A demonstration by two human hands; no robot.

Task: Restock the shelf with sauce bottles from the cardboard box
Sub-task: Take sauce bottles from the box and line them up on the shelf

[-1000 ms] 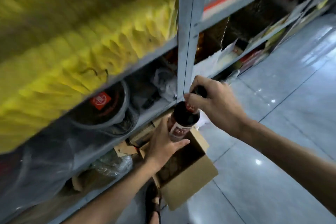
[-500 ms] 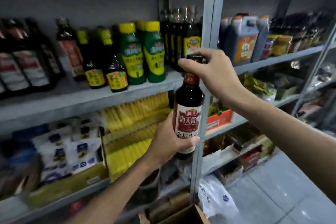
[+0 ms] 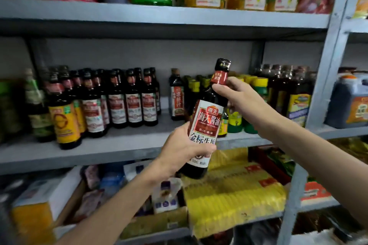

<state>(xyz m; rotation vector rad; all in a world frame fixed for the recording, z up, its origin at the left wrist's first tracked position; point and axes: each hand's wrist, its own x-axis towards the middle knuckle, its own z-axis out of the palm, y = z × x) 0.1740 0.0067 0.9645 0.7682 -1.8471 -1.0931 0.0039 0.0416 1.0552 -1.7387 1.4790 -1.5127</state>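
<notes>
Two hands (image 3: 182,145) covering bottle (image 3: 207,117) label, shelf (image 3: 119,145) blurred

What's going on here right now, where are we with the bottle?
A person holds one dark soy sauce bottle in front of the middle shelf. The left hand grips its lower body over the label; the right hand pinches the neck. The bottle leans slightly and is not yet set down. Matching red-labelled bottles stand in rows on the shelf to its left, with a bare gap beside them.
</notes>
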